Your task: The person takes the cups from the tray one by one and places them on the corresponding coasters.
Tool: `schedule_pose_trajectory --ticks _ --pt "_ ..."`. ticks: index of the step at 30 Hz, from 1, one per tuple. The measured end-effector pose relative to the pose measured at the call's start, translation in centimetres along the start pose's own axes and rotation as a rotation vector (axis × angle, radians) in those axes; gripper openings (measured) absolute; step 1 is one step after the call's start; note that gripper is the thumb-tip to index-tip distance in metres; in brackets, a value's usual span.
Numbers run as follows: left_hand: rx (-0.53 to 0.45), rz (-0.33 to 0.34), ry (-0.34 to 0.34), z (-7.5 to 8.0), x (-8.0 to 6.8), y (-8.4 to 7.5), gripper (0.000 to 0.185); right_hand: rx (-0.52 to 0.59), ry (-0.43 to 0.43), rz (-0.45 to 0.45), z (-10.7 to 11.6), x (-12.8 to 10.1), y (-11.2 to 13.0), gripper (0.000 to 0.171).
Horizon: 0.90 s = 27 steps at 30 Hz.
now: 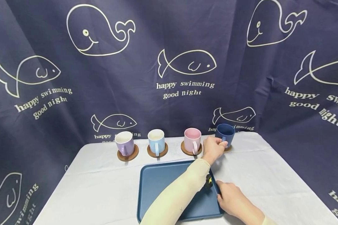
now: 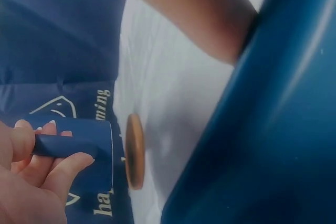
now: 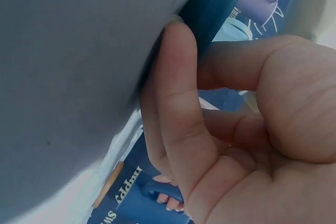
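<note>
My left hand (image 1: 214, 148) reaches across to the far right and grips the handle of a dark blue mug (image 1: 225, 132). In the left wrist view the mug (image 2: 94, 174) is upright, with a gap between its base and the round wooden coaster (image 2: 135, 151). Thumb and fingers pinch the handle. My right hand (image 1: 231, 197) holds the right rim of a blue rectangular tray (image 1: 157, 181); the right wrist view shows curled fingers (image 3: 181, 77) at the tray's edge (image 3: 215, 3). My left forearm hides part of the tray.
Left of the dark blue mug stand a pink mug (image 1: 192, 140), a light blue mug (image 1: 156, 142) and a purple mug (image 1: 125, 144), each on a wooden coaster. A navy curtain (image 1: 146, 103) with fish drawings hangs behind the white-covered table (image 1: 101, 187).
</note>
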State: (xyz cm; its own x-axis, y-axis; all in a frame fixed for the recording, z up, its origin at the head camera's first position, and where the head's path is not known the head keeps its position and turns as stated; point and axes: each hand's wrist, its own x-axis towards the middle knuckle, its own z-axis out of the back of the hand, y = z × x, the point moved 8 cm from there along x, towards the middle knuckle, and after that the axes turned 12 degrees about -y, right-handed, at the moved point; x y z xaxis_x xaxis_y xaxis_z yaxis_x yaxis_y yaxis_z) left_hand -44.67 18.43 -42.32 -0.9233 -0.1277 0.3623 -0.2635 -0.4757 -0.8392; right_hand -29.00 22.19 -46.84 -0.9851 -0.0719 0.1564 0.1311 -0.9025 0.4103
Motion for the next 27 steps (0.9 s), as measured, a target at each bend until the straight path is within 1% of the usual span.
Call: schedule_pose_trajectory --ticks 2,5,9,13,16,21,27 --pt "0.005 0.019 -0.006 -0.3 0.0 0.4 0.012 -0.001 -0.005 -0.001 0.0 -0.1 -0.1 0.029" --pt "0.007 0.042 -0.013 -0.6 0.2 0.9 0.010 -0.005 -0.018 0.004 0.1 -0.1 0.1 0.033" --pt "0.020 0.068 -0.005 -1.0 0.3 1.6 0.010 0.005 -0.017 0.008 0.0 -0.2 0.4 0.040" --pt "0.043 0.084 0.012 -1.4 0.3 2.1 0.010 0.024 -0.018 0.009 -0.2 -0.4 0.6 0.041" --pt "0.044 0.081 0.012 -1.7 0.4 2.0 0.011 0.020 -0.023 0.012 -0.1 -0.4 0.6 0.041" --pt "0.029 0.059 -0.009 -1.9 0.6 1.3 0.011 -0.001 -0.050 0.023 0.4 -0.3 0.4 0.041" --pt "0.038 0.091 0.004 -2.2 0.4 1.6 0.010 -0.001 -0.021 0.013 0.4 -0.2 0.2 0.042"
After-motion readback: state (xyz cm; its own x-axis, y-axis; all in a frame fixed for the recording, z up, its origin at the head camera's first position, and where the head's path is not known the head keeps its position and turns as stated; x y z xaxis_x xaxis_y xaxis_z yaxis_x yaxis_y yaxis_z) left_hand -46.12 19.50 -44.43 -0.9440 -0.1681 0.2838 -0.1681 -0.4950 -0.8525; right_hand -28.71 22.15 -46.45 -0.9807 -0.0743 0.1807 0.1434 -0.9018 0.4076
